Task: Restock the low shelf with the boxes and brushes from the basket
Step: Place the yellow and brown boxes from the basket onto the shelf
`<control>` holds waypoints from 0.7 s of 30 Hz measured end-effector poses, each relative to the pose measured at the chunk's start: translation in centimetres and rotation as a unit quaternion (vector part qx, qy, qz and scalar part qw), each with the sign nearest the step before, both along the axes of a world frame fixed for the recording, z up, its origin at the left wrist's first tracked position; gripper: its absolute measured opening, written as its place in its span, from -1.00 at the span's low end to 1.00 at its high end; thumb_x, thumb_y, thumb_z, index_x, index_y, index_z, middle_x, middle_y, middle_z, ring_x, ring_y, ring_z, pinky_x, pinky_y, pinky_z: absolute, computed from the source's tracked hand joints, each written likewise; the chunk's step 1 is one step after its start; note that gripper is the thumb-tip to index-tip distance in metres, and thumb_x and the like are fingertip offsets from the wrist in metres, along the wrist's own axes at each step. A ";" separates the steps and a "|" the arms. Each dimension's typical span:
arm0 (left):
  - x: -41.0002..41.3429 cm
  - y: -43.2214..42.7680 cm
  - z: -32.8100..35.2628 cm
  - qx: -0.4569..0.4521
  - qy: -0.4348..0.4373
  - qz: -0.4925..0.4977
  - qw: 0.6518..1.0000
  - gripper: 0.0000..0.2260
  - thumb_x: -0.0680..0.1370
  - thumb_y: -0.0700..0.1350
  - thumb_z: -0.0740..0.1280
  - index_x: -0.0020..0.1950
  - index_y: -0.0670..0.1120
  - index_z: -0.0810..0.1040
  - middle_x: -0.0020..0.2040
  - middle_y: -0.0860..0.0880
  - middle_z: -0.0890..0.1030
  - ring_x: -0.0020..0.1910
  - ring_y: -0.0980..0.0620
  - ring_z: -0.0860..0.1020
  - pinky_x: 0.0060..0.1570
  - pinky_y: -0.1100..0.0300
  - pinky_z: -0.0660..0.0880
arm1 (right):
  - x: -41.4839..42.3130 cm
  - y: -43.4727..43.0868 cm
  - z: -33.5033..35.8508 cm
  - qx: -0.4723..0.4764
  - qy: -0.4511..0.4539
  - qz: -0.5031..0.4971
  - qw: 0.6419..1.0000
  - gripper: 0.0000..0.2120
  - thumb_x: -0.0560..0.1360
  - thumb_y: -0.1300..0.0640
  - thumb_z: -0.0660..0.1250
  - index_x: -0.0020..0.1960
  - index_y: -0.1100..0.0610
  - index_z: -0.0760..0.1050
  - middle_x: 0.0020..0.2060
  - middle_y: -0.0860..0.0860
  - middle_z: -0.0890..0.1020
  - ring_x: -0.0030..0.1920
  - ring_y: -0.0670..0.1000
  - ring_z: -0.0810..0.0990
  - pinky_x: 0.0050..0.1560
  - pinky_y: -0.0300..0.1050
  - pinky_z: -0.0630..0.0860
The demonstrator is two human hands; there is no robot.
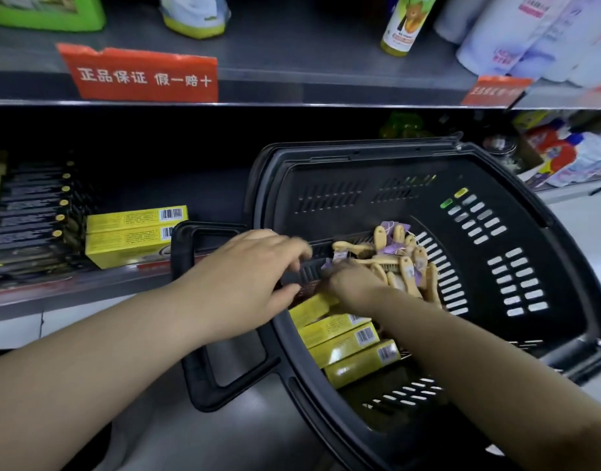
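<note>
Grey metal store shelving was seen behind both hands. The left hand (251, 277) was curled over the near rim of the black basket (496, 232), fingers above and thumb below, gripping it, though the fingertips were blurred. The right hand (355, 283) was placed inside the basket against a pile of wooden brushes (397, 263). Its fingers were hidden, so whether anything was grasped could not be told. Below the right wrist, 4 yellow boxes (346, 338) were lined up in the basket. The basket's handle (203, 368) was folded out beneath the left forearm. Left of the left hand, 2 stacked boxes (132, 232) of the same yellow were set on the low shelf (54, 290), with a row of black cartons (30, 215) further left. Above both hands, a red sign (142, 74) was fixed to the upper shelf edge, and bottles (404, 25) were stood behind it.
</note>
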State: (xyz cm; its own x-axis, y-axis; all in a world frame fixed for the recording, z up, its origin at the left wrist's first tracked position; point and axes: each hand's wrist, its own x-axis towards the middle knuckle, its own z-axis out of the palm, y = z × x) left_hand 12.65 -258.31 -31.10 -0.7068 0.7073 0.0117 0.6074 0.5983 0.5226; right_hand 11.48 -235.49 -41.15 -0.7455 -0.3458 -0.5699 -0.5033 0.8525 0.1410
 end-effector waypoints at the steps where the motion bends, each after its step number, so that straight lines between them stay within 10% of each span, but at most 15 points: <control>1: 0.2 0.3 0.1 0.025 -0.021 0.025 0.999 -0.60 0.54 0.07 0.23 0.37 0.12 0.26 0.16 0.24 0.41 0.17 0.28 0.33 0.16 0.41 0.19 | 0.0 0.4 1.5 -0.052 0.042 -0.009 0.998 -0.61 0.45 0.04 0.38 0.26 0.06 0.50 0.25 0.03 0.49 0.28 0.10 0.40 0.36 -0.01 0.24; 6: -0.7 1.7 0.8 0.207 -0.175 0.170 0.947 -0.50 0.54 -0.03 0.28 0.45 -0.01 0.20 0.27 0.14 0.41 0.18 0.28 0.40 0.16 0.42 0.31 | 0.8 2.2 9.7 -0.310 0.303 -0.042 0.900 -0.58 0.23 0.35 0.49 0.08 0.18 0.58 0.06 0.08 0.60 0.14 0.13 0.56 0.39 0.22 0.10; 10: -1.1 2.7 1.5 0.269 -0.308 0.205 0.889 -0.47 0.54 0.02 0.27 0.47 -0.04 0.21 0.37 0.09 0.39 0.25 0.21 0.40 0.18 0.29 0.31 | 2.0 1.3 12.1 -0.388 0.346 0.011 0.854 -0.58 0.26 0.31 0.46 0.07 0.13 0.45 0.05 0.16 0.57 0.10 0.14 0.54 0.38 0.28 0.14; 15: -1.2 3.3 2.4 0.275 -0.475 0.228 0.804 -0.78 0.51 0.03 0.34 0.09 -0.04 0.56 -0.07 -0.01 0.70 -0.13 0.03 0.67 -0.08 0.11 0.59 | 2.1 0.2 11.2 -0.431 0.361 0.074 0.824 -0.62 0.36 0.24 0.43 0.11 0.08 0.39 0.11 0.03 0.42 0.15 0.01 0.43 0.42 0.05 0.19; 21: -1.2 2.8 2.4 0.314 -0.513 0.256 0.757 -0.84 0.51 -0.12 0.35 0.08 -0.07 0.54 -0.12 -0.02 0.70 -0.14 0.04 0.67 -0.10 0.11 0.58 | 0.8 1.0 8.2 -0.370 0.210 -0.304 0.852 -0.48 0.47 0.27 0.35 0.37 0.13 0.27 0.27 0.06 0.46 0.21 -0.05 0.48 0.20 -0.08 0.47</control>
